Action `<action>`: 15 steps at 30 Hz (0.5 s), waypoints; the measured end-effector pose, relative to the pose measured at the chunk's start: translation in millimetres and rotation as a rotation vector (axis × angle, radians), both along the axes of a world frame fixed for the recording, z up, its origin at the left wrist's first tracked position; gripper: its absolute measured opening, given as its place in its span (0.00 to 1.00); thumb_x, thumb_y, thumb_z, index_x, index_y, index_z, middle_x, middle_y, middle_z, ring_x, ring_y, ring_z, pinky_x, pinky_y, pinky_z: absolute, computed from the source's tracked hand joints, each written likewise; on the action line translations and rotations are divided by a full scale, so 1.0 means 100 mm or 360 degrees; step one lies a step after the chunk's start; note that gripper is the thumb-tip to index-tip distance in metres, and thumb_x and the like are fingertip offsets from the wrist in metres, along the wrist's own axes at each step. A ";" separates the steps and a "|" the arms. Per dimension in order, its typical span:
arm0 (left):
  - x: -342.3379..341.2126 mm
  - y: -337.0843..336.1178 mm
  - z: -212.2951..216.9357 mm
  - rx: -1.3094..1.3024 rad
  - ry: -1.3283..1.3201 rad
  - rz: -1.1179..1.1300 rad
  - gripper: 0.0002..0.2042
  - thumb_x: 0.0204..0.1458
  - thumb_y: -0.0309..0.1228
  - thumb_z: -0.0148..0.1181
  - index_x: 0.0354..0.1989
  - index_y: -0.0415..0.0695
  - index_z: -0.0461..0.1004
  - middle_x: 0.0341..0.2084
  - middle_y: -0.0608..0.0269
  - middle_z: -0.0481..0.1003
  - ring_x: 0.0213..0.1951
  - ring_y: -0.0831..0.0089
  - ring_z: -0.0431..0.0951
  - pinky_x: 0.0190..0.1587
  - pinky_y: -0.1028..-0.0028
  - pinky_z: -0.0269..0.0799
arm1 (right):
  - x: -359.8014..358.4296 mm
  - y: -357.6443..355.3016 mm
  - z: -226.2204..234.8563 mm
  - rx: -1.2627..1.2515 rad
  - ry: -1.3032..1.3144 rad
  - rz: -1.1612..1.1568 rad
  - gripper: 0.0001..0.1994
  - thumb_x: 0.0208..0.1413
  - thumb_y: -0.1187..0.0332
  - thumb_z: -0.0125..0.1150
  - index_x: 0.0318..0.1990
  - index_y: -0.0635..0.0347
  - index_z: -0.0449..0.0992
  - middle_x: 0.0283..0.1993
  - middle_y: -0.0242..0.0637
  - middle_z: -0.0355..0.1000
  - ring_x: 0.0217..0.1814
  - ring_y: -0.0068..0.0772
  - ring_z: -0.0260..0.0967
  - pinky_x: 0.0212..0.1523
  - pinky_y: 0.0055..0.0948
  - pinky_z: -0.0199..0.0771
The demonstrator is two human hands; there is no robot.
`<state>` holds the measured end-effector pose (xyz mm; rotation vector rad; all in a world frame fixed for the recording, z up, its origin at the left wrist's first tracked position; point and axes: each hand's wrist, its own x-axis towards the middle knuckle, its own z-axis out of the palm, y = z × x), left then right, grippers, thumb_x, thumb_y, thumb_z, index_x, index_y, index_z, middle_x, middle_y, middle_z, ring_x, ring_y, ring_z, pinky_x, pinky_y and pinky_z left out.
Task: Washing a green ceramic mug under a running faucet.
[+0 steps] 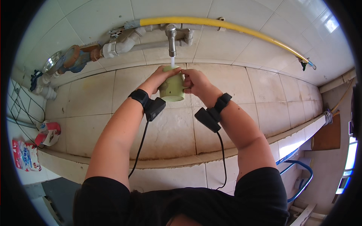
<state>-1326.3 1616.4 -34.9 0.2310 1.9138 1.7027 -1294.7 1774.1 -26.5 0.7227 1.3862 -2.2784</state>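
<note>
A pale green cup (172, 91) is held below a metal tap (172, 39), over the tiled basin. From the tap a stream of water (172, 61) runs down to the cup's upper end, which my fingers partly cover. My left hand (161, 78) is wrapped round the cup's left side, with the thumb across its upper part. On the other side my right hand (197, 82) is closed, its fingers gripping the cup's right edge. A dark strap with a small black box and cable sits on each wrist.
The tiled basin floor (158, 132) ends at a raised near ledge (184, 162). A yellow pipe (196, 21) and a rusty valve (75, 58) line the back wall. At left are a metal bowl (52, 63) and red-and-white packages (26, 155); a blue hose (310, 171) hangs at right.
</note>
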 end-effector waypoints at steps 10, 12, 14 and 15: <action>0.17 -0.22 -0.09 0.0202 -0.1024 0.0116 0.15 0.47 0.46 0.54 0.35 0.48 0.71 0.28 0.64 0.74 0.28 0.74 0.75 0.29 0.73 0.72 | 0.10 0.09 0.26 0.0374 -0.0021 0.0693 0.09 0.52 0.64 0.52 0.27 0.60 0.69 0.24 0.32 0.65 0.22 0.23 0.58 0.21 0.23 0.59; 0.19 -0.23 -0.04 0.0061 -0.1034 -0.0012 0.17 0.47 0.48 0.53 0.35 0.48 0.72 0.26 0.65 0.75 0.25 0.75 0.75 0.28 0.75 0.72 | 0.13 0.10 0.26 0.0261 -0.0090 0.0808 0.09 0.50 0.62 0.55 0.26 0.59 0.69 0.24 0.31 0.65 0.24 0.23 0.59 0.21 0.23 0.58; 0.27 -0.25 0.00 0.0080 -0.1035 -0.0045 0.18 0.48 0.49 0.53 0.37 0.47 0.72 0.27 0.67 0.74 0.27 0.77 0.74 0.31 0.77 0.71 | 0.15 0.12 0.24 0.0237 -0.0029 0.0856 0.09 0.50 0.63 0.55 0.27 0.58 0.69 0.25 0.31 0.65 0.24 0.23 0.59 0.20 0.23 0.57; 0.31 -0.24 0.00 0.0087 -0.0818 -0.0017 0.19 0.48 0.49 0.53 0.39 0.47 0.70 0.30 0.65 0.73 0.30 0.77 0.73 0.34 0.77 0.70 | 0.17 0.15 0.23 0.0217 0.0032 0.0902 0.08 0.50 0.63 0.55 0.27 0.57 0.69 0.25 0.31 0.65 0.24 0.22 0.59 0.19 0.22 0.56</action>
